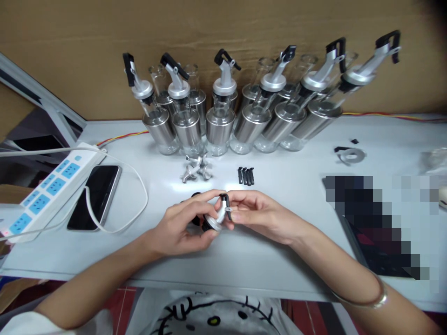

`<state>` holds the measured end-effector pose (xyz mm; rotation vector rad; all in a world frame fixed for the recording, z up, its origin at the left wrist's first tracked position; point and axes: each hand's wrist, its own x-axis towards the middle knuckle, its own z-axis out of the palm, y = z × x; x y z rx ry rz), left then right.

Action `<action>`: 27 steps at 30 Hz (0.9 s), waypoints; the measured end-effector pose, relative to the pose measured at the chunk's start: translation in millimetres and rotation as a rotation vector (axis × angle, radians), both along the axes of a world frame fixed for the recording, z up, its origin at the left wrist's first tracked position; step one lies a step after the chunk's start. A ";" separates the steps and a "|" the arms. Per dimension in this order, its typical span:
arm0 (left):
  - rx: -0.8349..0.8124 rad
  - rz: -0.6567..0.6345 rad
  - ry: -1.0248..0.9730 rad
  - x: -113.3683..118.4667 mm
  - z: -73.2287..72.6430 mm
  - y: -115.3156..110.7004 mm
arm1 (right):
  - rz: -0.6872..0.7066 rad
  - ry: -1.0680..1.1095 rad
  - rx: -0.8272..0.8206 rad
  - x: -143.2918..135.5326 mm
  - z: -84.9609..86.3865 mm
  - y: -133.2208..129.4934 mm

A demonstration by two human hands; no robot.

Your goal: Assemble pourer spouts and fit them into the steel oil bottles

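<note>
From my remote seat I had the pour spout (pixel 222 213) in view between both hands, just above the table (pixel 279 265) and near its front edge. The left hand (pixel 185 225) was closed round the spout's silver body and dark stopper, thumb below and fingers over the top. The right hand (pixel 258 211) had its thumb and fingertips nearly together at the black lever (pixel 224 197), seemingly pinching it, though I couldn't tell how firmly. I judged the work in hand to be at that lever joint, which called for a steady left grip and small, careful finger movements on the right. Round black parts (pixel 196 220) sat half hidden behind the left hand. Just beyond lay a cluster of silver spout parts (pixel 197 168) and, to its right, a short row of loose black levers (pixel 246 177). Farther back, the bottles (pixel 220 123) made a wall, their tall spouts leaning out at the sides, so I judged forward reach to be tighter than sideways. Off to the left were a phone (pixel 94 197), a power strip (pixel 52 188) and a looping white cable (pixel 145 204) that could snag a sleeve; a partly pixelated dark object (pixel 356 242) bounded the right.
</note>
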<state>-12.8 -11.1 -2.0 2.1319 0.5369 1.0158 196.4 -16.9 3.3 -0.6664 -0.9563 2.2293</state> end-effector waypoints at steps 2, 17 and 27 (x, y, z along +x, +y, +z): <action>0.055 -0.006 0.000 -0.2 -0.7 2.5 | 0.018 -0.003 -0.048 0.5 0.5 -0.2; 0.142 0.019 0.163 1.1 -3.7 2.3 | -0.115 -0.105 -0.153 -1.0 1.7 3.0; 0.212 0.069 0.142 1.2 1.1 0.2 | -0.075 -0.066 -0.151 1.0 4.1 4.2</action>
